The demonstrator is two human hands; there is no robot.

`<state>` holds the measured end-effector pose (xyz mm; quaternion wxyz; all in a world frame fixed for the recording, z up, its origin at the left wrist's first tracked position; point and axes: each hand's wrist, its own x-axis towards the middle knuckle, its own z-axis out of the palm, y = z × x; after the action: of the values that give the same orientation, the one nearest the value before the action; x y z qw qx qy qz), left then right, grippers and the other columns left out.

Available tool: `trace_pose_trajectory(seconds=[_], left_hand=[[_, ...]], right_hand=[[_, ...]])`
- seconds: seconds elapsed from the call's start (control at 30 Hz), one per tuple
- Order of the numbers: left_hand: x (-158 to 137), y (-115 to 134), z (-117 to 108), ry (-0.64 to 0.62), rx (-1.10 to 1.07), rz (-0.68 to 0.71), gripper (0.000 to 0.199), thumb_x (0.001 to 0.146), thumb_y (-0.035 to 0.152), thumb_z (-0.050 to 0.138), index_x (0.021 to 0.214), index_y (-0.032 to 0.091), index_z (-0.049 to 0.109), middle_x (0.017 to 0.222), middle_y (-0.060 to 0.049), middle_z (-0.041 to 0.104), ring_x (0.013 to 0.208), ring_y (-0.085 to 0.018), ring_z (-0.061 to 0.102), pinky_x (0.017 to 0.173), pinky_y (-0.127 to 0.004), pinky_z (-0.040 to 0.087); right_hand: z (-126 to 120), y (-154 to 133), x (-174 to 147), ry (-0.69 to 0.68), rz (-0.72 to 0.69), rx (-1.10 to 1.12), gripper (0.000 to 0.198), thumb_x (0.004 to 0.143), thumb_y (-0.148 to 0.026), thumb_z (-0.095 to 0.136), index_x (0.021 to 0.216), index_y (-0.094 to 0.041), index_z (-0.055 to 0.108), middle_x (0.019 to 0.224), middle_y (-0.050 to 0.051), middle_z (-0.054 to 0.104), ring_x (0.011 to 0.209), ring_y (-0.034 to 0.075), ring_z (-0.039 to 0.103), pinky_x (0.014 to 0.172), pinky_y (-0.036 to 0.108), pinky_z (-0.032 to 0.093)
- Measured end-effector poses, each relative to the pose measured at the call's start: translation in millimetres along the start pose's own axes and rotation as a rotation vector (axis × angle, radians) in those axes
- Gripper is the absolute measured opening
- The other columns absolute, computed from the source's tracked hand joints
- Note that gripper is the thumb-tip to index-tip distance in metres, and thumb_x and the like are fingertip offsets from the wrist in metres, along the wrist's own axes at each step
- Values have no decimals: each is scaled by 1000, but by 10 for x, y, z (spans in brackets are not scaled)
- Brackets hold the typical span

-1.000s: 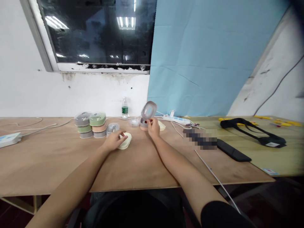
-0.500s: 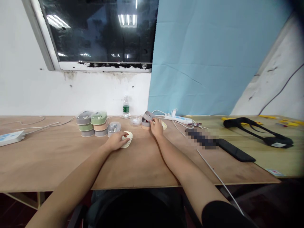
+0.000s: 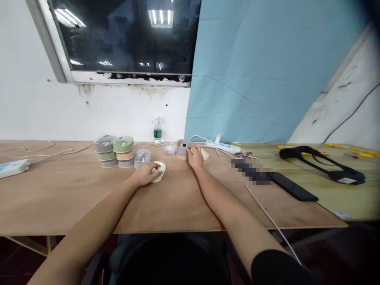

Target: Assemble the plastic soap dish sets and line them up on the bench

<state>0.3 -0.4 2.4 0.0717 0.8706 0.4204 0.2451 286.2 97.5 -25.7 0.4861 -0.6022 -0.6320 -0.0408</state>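
My left hand (image 3: 144,173) lies low over the table with its fingers curled at the edge of a cream, flat oval piece (image 3: 160,172), thumb across it. At the back centre, my right hand (image 3: 196,157) has its fingers closed on the right side of a grey oval container (image 3: 182,147). The grey container sits level on a peach one (image 3: 181,157); my fingers cover part of both. Another cream piece (image 3: 204,154) shows just beyond my right hand. Left of the container lies a clear round lid-like item (image 3: 169,149).
Lidded lunch boxes stand in two stacks, one grey-topped (image 3: 105,143) and one green-topped (image 3: 123,145), beside a single grey box (image 3: 142,158). A water bottle (image 3: 157,133) stands by the wall. Rightward are a power strip (image 3: 223,147), a black phone-like slab (image 3: 295,187) and a black headset frame (image 3: 323,162).
The grey container in my right hand was tilted up on its right side and now sits level on the peach one. My left hand has stayed at the cream piece.
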Motion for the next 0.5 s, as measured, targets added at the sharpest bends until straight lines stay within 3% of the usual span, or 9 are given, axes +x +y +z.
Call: trace_pose_trajectory(seconds=[0.17, 0.37, 0.5], left_hand=[[-12, 29, -18, -5, -3, -15, 42, 89, 49, 45, 109, 17, 63, 105, -8, 67, 81, -20, 63, 73, -31, 46], [-17, 21, -11, -10, -11, -21, 41, 88, 49, 45, 108, 18, 63, 102, -7, 67, 77, -19, 63, 70, -30, 46], [-16, 29, -17, -11, -19, -24, 42, 88, 49, 45, 108, 17, 63, 102, -7, 68, 80, -20, 63, 71, -30, 46]], right_hand=[[55, 28, 17, -22, -43, 49, 39, 87, -32, 52, 123, -18, 56, 122, 11, 59, 112, 25, 53, 96, 38, 42], [6, -14, -5, -42, 26, 26, 32, 89, -39, 49, 113, -21, 61, 107, 9, 67, 100, 26, 60, 84, 37, 46], [-30, -45, -16, -46, 38, 13, 35, 90, -40, 49, 117, -22, 60, 110, 9, 67, 101, 26, 60, 85, 36, 46]])
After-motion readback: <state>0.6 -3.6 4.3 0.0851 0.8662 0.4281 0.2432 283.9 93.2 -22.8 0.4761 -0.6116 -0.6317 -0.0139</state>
